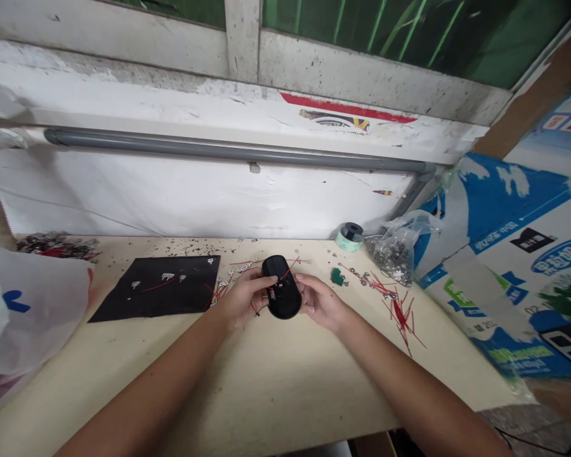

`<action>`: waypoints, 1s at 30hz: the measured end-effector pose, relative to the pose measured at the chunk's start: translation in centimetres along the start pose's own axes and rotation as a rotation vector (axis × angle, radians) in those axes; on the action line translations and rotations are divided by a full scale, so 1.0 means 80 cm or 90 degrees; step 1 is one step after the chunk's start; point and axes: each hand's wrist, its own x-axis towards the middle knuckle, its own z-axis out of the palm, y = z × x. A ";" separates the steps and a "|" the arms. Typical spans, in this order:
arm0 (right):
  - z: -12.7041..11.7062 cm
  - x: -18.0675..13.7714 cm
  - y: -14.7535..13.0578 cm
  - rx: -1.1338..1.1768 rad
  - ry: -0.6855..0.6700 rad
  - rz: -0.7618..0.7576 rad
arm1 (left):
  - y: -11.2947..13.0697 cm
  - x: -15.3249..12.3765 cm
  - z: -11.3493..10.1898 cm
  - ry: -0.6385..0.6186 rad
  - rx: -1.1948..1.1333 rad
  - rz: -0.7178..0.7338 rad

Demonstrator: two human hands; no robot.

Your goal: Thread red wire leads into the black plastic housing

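My left hand (245,299) and my right hand (320,303) both grip a black oval plastic casing (285,306), shaped like a computer mouse shell, in front of me above the table. Thin red wires (283,271) cross its upper part, and small metal parts sit in its middle. My fingers hide its sides. To the left lies a black mat (157,291) with several small metal pieces on it. Loose red-wired parts (398,314) and a small green circuit board (337,276) lie to the right of my right hand.
A pale wooden table (266,381) is scattered with metal bits and meets a white wall with a grey pipe (233,151). A tape roll (349,236), a plastic bag of metal parts (394,252), a printed cardboard box (499,266) and a white plastic bag (23,311) surround the work.
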 end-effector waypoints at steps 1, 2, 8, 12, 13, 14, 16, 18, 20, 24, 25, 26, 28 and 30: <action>-0.001 0.001 -0.001 0.028 -0.007 0.019 | 0.000 0.000 0.000 -0.001 -0.004 0.000; -0.002 0.001 -0.001 0.052 -0.015 0.034 | 0.001 0.000 0.000 -0.002 -0.007 -0.003; 0.000 -0.002 -0.005 0.075 -0.062 0.063 | 0.003 0.002 0.002 -0.021 -0.050 -0.028; -0.001 -0.004 -0.005 0.041 -0.094 0.073 | 0.002 0.005 -0.003 -0.005 -0.068 -0.037; -0.001 -0.005 -0.004 0.038 -0.101 0.074 | 0.001 0.005 -0.004 0.007 -0.070 -0.040; 0.000 -0.005 -0.004 0.038 -0.108 0.077 | 0.001 0.005 -0.005 0.017 -0.072 -0.045; 0.002 -0.007 -0.004 0.044 -0.119 0.086 | 0.001 0.005 -0.006 0.029 -0.072 -0.057; 0.005 -0.008 -0.003 0.059 -0.132 0.095 | 0.001 0.003 -0.005 0.031 -0.070 -0.065; 0.007 -0.010 -0.002 0.078 -0.146 0.098 | 0.003 0.001 -0.004 0.022 -0.067 -0.067; 0.009 -0.010 0.000 0.086 -0.140 0.098 | 0.007 -0.003 -0.002 -0.059 -0.055 -0.055; 0.009 -0.010 0.000 0.087 -0.136 0.097 | 0.008 -0.004 -0.001 -0.083 -0.049 -0.057; 0.009 -0.010 0.001 0.090 -0.133 0.096 | 0.009 -0.004 0.000 -0.105 -0.042 -0.062; 0.009 -0.010 0.001 0.101 -0.129 0.090 | 0.009 -0.005 0.002 -0.133 -0.027 -0.069; 0.011 -0.010 0.002 0.106 -0.116 0.076 | 0.008 -0.005 0.002 -0.132 -0.017 -0.064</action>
